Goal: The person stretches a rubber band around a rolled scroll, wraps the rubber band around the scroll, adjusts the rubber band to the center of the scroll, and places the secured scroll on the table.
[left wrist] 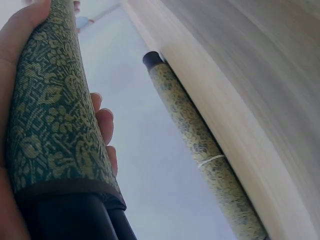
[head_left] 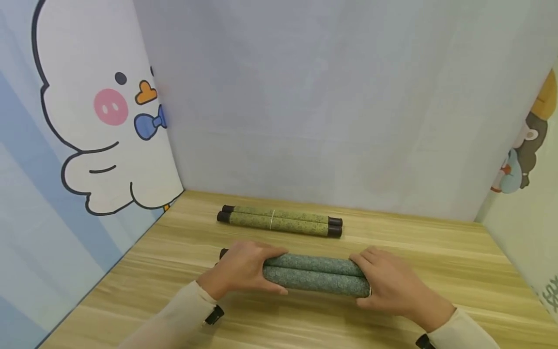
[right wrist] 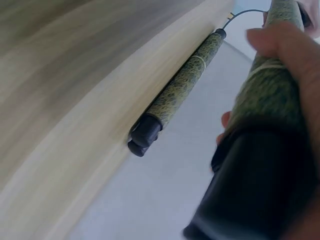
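A scroll (head_left: 316, 275) in dark green patterned cloth, rolled from both ends into two parallel rolls, lies crosswise between the hands. Near its left end the left hand (head_left: 244, 267) grips it, thumb on the near side and fingers over the far side. The right hand (head_left: 389, 285) holds the right part the same way, covering that end in the head view. Black end caps (right wrist: 250, 182) show beyond the right hand in the right wrist view. A white cord (right wrist: 264, 69) crosses the roll close to the right thumb.
Farther back on the wood-grain table (head_left: 148, 276) lies a yellow-green double-rolled scroll (head_left: 279, 222) with black ends and a thin white tie. A pale backdrop (head_left: 331, 106) rises behind the table. Cartoon-printed panels (head_left: 87, 121) stand at both sides.
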### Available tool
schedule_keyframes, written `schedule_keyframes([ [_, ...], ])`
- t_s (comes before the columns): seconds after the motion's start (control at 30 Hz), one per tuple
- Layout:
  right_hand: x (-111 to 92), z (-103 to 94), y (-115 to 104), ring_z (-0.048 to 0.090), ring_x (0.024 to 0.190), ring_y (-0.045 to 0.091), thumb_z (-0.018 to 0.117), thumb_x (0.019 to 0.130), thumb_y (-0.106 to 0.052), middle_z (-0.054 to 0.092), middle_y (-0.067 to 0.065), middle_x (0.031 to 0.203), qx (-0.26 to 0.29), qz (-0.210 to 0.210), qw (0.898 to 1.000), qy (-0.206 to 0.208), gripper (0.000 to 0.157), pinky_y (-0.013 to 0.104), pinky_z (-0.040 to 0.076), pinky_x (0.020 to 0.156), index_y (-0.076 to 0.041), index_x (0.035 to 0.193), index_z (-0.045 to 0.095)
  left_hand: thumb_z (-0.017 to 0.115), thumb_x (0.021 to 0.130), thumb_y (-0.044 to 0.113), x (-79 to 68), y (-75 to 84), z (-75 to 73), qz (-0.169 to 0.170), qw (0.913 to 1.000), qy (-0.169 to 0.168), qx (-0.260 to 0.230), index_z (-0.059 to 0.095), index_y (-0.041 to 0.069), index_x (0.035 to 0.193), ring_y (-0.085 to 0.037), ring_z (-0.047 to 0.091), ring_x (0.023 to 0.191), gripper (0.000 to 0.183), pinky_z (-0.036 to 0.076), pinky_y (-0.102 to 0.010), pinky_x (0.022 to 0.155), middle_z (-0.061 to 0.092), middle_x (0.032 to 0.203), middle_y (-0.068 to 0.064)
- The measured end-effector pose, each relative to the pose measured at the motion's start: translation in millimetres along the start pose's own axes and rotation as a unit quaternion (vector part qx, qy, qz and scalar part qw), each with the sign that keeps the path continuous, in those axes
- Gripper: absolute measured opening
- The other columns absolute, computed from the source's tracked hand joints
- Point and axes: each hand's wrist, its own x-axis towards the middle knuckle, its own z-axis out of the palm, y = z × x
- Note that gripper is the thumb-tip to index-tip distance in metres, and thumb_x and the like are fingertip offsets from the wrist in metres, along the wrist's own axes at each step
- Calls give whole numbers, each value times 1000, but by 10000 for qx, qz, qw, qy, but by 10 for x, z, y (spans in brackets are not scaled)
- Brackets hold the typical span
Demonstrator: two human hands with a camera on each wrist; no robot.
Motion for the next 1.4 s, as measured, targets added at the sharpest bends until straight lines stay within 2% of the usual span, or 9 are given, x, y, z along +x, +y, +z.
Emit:
schedule_keyframes([
  [0.1,18,15,-34,61,113,35,87,74,-48,66,14,121,24,-141,9999,65,85,54,48,98,1,137,58,70,75,79,12,1,18,53,10000,3,18,64,23,139,-16,70,103,86,58,-41,82,71,124,3],
  [0.3,-92,12,31,59,118,38,84,74,-58,63,15,129,-251,292,9992,-61,96,58,45,99,-3,145,51,71,73,79,-31,-40,-25,15,9999,62,143,65,23,139,-16,71,101,87,58,-41,80,71,124,3],
  [0.4,-103,-4,61,61,115,38,87,71,-53,65,16,125,-397,444,9981,-132,90,57,45,98,-2,139,55,71,73,79,-31,-47,-33,-34,9997,98,213,65,23,139,-16,71,100,87,58,-40,77,72,123,2],
  [0.63,26,-18,0,63,95,29,94,61,-52,65,7,98,-844,199,9962,-117,75,50,49,89,-6,109,59,74,72,77,34,21,37,-114,9997,188,69,67,20,137,-17,71,99,86,58,-39,78,72,121,3],
  [0.73,83,-10,-57,64,102,31,92,64,-54,67,10,107,-854,131,9957,-323,79,51,49,92,-3,115,61,76,71,75,41,37,73,-110,9999,128,23,67,20,136,-16,71,97,86,58,-38,77,73,120,3],
  [0.87,154,19,-167,61,115,34,88,72,-55,64,15,126,-572,48,9964,-630,90,55,47,97,-1,137,56,73,74,76,76,93,91,-3,10000,-41,-68,65,19,138,-16,71,97,86,58,-37,72,72,120,2],
  [1.1,30,2,-135,61,115,33,87,71,-56,63,11,128,-573,261,9979,-178,106,54,49,95,-9,154,41,73,72,78,59,111,10,-217,9997,-72,46,63,24,141,-16,71,98,88,57,-38,73,72,122,3],
  [1.27,-13,-48,-29,63,107,35,93,64,-49,66,14,118,-737,432,9963,-35,92,53,49,90,-2,134,56,74,72,76,55,95,-9,-268,9996,6,128,63,23,141,-18,71,99,87,58,-41,77,72,122,2],
  [1.4,30,-37,-28,64,101,32,95,61,-46,65,11,109,-685,368,9970,1,79,51,50,88,-3,117,59,74,73,76,105,138,25,-199,9997,4,112,63,23,140,-17,71,98,86,58,-40,76,72,121,2],
])
